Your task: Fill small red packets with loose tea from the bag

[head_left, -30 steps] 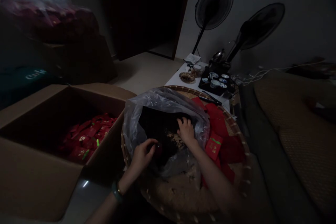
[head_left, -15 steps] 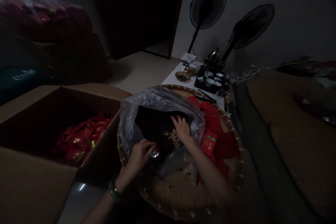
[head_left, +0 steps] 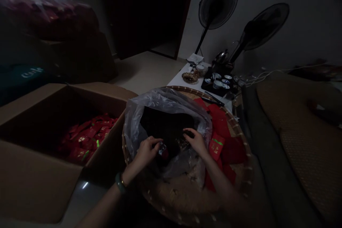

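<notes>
My left hand pinches a small red packet with a shiny silvery opening, low at the front of a clear plastic bag. Dark loose material, too dim to name, fills the open bag. Over its right part is my right hand, thumb and fingertips drawn together; I cannot make out what is between them. Paler brown bits lie just beside these fingers. The bag sits in a round woven bamboo tray. Flat red packets are spread on the tray's right side.
To the left, an open cardboard box holds many red packets. Behind the tray, a white table bears a black tray of cups. Two fans stand by the wall. A woven-covered seat is at right.
My right hand has drawn back to the right, and its spread fingers have come together. The left hand still holds the red packet, its silvery opening now turned differently. The view has shifted slightly.
</notes>
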`<state>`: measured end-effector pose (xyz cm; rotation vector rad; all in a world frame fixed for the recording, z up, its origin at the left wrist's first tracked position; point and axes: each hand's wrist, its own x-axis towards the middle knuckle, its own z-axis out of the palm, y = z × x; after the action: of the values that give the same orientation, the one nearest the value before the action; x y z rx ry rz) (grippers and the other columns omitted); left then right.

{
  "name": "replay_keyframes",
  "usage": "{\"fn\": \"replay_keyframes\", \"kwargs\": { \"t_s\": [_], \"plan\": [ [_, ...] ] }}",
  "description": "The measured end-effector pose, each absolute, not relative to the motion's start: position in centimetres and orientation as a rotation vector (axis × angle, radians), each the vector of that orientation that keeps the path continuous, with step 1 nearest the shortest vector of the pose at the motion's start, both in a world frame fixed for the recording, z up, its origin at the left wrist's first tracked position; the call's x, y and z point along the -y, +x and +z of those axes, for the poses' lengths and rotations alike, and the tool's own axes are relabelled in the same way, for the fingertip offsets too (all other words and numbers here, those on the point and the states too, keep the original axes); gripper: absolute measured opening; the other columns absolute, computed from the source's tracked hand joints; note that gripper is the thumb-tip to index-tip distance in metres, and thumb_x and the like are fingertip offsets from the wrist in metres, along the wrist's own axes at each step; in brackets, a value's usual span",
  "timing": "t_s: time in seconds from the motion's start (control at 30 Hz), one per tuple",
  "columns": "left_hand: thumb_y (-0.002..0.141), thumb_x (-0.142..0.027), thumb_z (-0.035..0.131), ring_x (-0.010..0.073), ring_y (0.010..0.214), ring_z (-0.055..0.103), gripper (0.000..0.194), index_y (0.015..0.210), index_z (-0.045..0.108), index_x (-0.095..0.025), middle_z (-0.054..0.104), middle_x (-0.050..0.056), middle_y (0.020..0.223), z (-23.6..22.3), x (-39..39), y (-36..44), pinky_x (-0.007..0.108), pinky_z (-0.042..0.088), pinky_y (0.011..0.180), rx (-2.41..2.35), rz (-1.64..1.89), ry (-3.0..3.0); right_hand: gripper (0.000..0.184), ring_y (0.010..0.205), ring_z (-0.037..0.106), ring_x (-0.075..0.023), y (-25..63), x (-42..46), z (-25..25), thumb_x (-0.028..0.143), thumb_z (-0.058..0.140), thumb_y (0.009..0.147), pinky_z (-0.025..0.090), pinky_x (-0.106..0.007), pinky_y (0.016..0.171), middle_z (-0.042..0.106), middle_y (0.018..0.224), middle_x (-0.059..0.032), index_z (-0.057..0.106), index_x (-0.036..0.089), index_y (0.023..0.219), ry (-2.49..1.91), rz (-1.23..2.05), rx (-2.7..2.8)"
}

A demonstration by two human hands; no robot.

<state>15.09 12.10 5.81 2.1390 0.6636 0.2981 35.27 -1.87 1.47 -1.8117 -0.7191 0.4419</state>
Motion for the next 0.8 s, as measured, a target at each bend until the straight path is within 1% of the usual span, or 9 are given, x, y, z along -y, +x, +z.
{"fn": "replay_keyframes", "kwargs": {
  "t_s": [0.07,0.13,0.23,0.33,0.4,0.5,0.63,0.7,0.8],
  "plan": [
    [0.08,-0.02,0.044,0.0137,0.071,0.056,0.031,0.099,0.068,-0.017,0.06,0.004,0.075,5.8,-11.9,15.5,0.024,0.041,0.066,-0.668,0.283,2.126,0.028,0.084,0.06,-0.0197,34.5,2.5,1.9,0.033,0.065,0.064,0.051,-0.032,0.064,0.064,0.092,-0.004,0.062,0.019,0.087,-1.636,0.665,0.464],
    [0.08,-0.019,0.044,0.0132,0.07,0.056,0.031,0.1,0.068,-0.017,0.06,0.004,0.075,5.9,-11.8,15.7,0.023,0.041,0.066,-0.675,0.27,2.126,0.031,0.082,0.061,-0.0175,33.6,2.9,2.5,0.03,0.068,0.062,0.051,-0.028,0.062,0.065,0.092,-0.0035,0.06,0.019,0.089,-1.429,0.855,0.286],
    [0.08,-0.018,0.044,0.013,0.069,0.056,0.031,0.099,0.068,-0.017,0.059,0.003,0.074,6.1,-11.9,15.8,0.023,0.04,0.064,-0.701,0.294,2.137,0.031,0.083,0.063,-0.0151,32.5,3.2,3.8,0.02,0.067,0.063,0.051,-0.03,0.076,0.067,0.089,-0.0029,0.058,0.019,0.092,-1.172,1.045,0.178],
    [0.08,-0.018,0.045,0.0128,0.067,0.055,0.03,0.1,0.068,-0.017,0.058,0.003,0.072,6.4,-12.0,16.0,0.023,0.039,0.063,-0.719,0.352,2.174,0.031,0.093,0.062,-0.0173,31.5,3.3,5.3,0.014,0.061,0.063,0.044,-0.036,0.094,0.067,0.094,-0.0041,0.058,0.018,0.094,-1.041,1.13,0.181],
    [0.079,-0.015,0.045,0.0129,0.068,0.054,0.031,0.101,0.067,-0.016,0.057,0.003,0.072,6.5,-12.0,16.2,0.023,0.039,0.063,-0.709,0.388,2.231,0.032,0.101,0.06,-0.0195,30.9,3.3,6.5,0.016,0.056,0.064,0.038,-0.039,0.1,0.066,0.098,-0.0058,0.058,0.017,0.095,-0.994,1.174,0.202],
    [0.078,-0.01,0.045,0.0126,0.068,0.052,0.033,0.103,0.066,-0.015,0.056,0.004,0.074,6.5,-11.5,16.7,0.022,0.038,0.062,-0.653,0.411,2.308,0.035,0.108,0.056,-0.0222,30.3,3.4,8.3,0.025,0.048,0.067,0.035,-0.042,0.102,0.064,0.104,-0.0091,0.056,0.016,0.1,-0.987,1.241,0.235],
    [0.079,-0.011,0.045,0.0132,0.068,0.051,0.031,0.102,0.066,-0.016,0.055,0.005,0.075,6.3,-10.5,17.4,0.023,0.038,0.062,-0.629,0.365,2.339,0.042,0.114,0.051,-0.0241,29.5,3.5,10.1,0.034,0.039,0.072,0.036,-0.044,0.1,0.059,0.113,-0.013,0.054,0.014,0.106,-1.071,1.29,0.328],
    [0.08,-0.012,0.045,0.0134,0.069,0.052,0.031,0.101,0.067,-0.017,0.056,0.005,0.075,6.2,-10.2,17.7,0.023,0.039,0.063,-0.612,0.346,2.313,0.04,0.113,0.051,-0.0239,29.2,3.5,10.5,0.032,0.04,0.073,0.035,-0.045,0.101,0.06,0.113,-0.013,0.054,0.014,0.106,-1.056,1.31,0.336],
    [0.08,-0.013,0.046,0.0132,0.07,0.053,0.03,0.102,0.067,-0.018,0.057,0.004,0.075,6.1,-10.1,17.9,0.023,0.039,0.065,-0.581,0.326,2.236,0.037,0.11,0.054,-0.0228,29.0,3.4,10.4,0.024,0.046,0.069,0.034,-0.044,0.102,0.062,0.107,-0.0112,0.057,0.014,0.102,-1.014,1.328,0.313]
  ]
}}
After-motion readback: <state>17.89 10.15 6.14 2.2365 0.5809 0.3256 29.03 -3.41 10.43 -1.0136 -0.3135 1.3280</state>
